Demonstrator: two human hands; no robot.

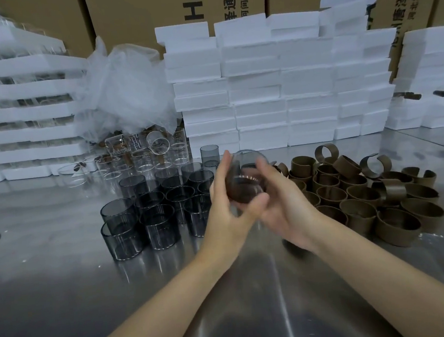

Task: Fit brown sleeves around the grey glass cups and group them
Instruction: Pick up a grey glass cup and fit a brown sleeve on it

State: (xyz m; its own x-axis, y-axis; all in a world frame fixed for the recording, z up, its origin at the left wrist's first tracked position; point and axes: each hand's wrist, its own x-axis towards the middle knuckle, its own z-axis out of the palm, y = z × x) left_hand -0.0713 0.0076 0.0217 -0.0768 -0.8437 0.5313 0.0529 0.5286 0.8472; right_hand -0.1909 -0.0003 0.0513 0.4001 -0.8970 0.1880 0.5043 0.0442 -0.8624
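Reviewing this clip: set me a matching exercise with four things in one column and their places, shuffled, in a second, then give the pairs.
Things:
1. grey glass cups
2. brown sleeves
3. white foam blocks
4. cup with sleeve

Places:
A. stacked in rows at the back
B. piled loosely to the right of the hands
C. standing upright in a group to the left of the hands
D. held between the left hand and the right hand

Pairs: 1-C, 2-B, 3-A, 4-D
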